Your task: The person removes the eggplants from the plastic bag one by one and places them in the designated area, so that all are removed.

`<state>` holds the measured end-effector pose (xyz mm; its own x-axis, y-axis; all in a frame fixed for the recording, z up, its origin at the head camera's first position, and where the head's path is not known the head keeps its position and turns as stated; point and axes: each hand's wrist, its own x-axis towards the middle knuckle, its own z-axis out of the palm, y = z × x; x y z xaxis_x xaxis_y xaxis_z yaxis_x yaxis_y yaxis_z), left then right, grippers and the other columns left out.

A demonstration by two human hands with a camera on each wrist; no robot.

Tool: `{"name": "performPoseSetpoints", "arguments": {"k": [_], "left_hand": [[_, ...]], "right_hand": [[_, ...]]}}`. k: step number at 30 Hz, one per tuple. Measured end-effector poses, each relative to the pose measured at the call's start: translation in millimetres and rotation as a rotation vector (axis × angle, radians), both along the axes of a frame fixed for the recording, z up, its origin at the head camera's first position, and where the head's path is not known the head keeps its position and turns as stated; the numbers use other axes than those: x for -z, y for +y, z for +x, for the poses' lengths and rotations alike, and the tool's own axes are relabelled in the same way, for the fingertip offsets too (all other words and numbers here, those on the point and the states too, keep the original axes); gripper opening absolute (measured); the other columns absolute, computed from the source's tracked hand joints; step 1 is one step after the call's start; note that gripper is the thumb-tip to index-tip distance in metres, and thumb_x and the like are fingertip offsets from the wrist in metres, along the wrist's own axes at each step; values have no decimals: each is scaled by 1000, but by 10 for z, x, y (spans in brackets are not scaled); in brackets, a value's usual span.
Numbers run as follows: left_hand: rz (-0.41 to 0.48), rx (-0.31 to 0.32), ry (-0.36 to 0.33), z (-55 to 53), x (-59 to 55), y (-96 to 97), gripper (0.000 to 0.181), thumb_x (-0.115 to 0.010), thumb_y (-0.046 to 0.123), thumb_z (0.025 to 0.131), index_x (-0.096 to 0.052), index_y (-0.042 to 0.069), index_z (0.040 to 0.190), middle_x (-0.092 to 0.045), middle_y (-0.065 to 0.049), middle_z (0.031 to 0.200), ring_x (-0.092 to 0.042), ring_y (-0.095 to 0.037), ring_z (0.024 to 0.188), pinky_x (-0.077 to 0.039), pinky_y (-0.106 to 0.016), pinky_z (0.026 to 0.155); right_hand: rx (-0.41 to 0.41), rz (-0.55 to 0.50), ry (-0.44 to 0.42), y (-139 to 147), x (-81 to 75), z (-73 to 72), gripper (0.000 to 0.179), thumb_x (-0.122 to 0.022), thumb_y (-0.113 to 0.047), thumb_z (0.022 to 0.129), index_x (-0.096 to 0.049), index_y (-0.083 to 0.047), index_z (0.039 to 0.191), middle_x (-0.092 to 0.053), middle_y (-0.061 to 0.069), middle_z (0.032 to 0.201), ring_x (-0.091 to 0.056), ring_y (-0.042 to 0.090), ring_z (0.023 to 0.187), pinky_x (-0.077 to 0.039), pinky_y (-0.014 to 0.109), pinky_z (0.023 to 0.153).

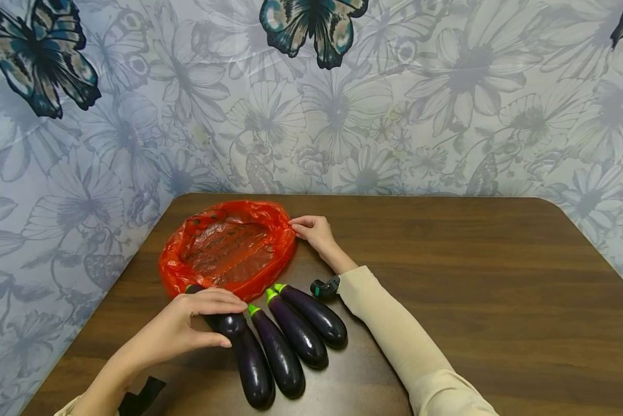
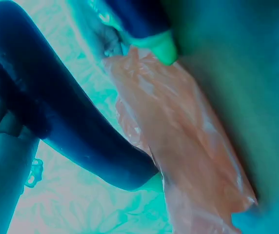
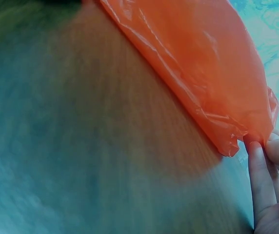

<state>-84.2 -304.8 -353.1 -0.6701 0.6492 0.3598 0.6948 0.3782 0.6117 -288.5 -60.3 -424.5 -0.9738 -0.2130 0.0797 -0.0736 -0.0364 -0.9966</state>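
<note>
In the head view my left hand point(image 1: 178, 332) grips a glossy dark eggplant point(image 1: 230, 325) with thumb and fingers, holding it over the near-left rim of a red plastic bag point(image 1: 172, 263). The bag sits with its mouth spread wide. The left wrist view shows the held eggplant point(image 2: 56, 97) with its stem end at the bag point(image 2: 183, 141). My right hand point(image 1: 317, 232) pinches the bag's right edge; the right wrist view has thumb and fingertips closing on the red film point(image 3: 193, 63). Beside the left hand, several eggplants point(image 1: 281, 355) lie in a slanting row, green caps toward the bag.
The brown wooden table point(image 1: 472, 277) extends far to the right of the right arm. Behind its back edge stands a flower-patterned wall point(image 1: 368, 133) with butterfly decorations point(image 1: 311, 29). A black device point(image 1: 325, 288) is worn at the right wrist, and a black strap point(image 1: 145, 394) shows near the left.
</note>
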Motion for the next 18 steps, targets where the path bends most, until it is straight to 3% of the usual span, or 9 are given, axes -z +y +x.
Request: {"name": "performPoseSetpoints", "arguments": {"k": [8,13,18], "left_hand": [[3,100,157,333,-22,116,55,-82,17,68,-64,10,119,-61,-3,116,-54,-18,109,-34,-20,98],[-12,203,82,471,26,225,53,-80,13,72,-62,9,122,-61,-2,118,-51,-18,112,-38,-24,96],[12,307,56,501,165,219,50,-76,12,78,-60,5,125,-60,-7,119,-51,-22,111,-45,-30,89]], "right_hand": [[10,10,8,-3,7,-4,15,-63,2,87,-69,8,99,-68,14,96,-65,15,80,-52,27,74],[12,-1,5,-7,10,-2,15,-63,2,87,-69,9,100,-68,15,96,-65,14,79,-52,27,74],[15,-2,2,-15,21,-11,15,-63,3,87,-69,9,99,-68,15,95,-64,12,76,-53,27,73]]}}
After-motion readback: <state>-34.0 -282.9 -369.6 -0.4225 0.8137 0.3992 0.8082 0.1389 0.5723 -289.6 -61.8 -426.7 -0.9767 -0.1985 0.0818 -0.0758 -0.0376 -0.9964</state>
